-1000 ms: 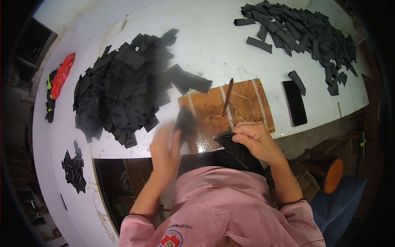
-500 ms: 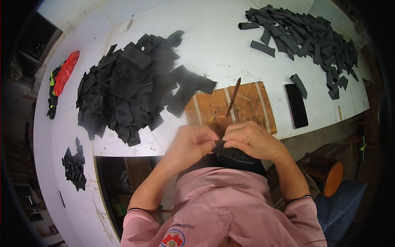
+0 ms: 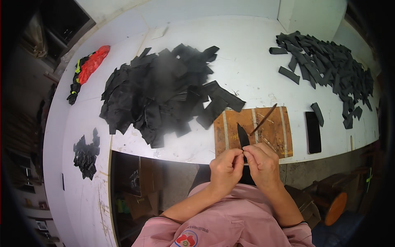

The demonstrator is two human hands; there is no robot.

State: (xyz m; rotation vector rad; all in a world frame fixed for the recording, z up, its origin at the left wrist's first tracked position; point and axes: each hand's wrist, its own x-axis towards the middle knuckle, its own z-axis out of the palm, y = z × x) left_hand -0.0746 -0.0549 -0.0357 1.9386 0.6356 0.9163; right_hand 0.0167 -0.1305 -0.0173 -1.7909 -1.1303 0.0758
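A narrow black fabric piece [image 3: 242, 135] is pinched between the fingertips of both my hands at the table's front edge. Its far end tapers and points away from me, over the brown wooden board [image 3: 284, 144]. On its left side my left hand [image 3: 225, 169] has thumb and fingers closed on it. My right hand [image 3: 264, 166] grips it right beside the left, the fingers nearly touching. Part of the fabric is hidden under my fingers. Just beyond my right hand, a dark brown stick [image 3: 262, 120] rises at a slant from the board.
A large heap of flat black fabric pieces [image 3: 140, 96] lies at left. Rolled or tubular dark pieces [image 3: 329, 68] are piled at far right. A black phone [image 3: 313, 132] lies right of the board. A small black pile [image 3: 86, 156] and a red plastic bag [image 3: 94, 65] are farther left.
The camera view has shifted, so the table's contents appear farther right. My hands have turned the fabric piece, and its narrow end now points away, over the board.
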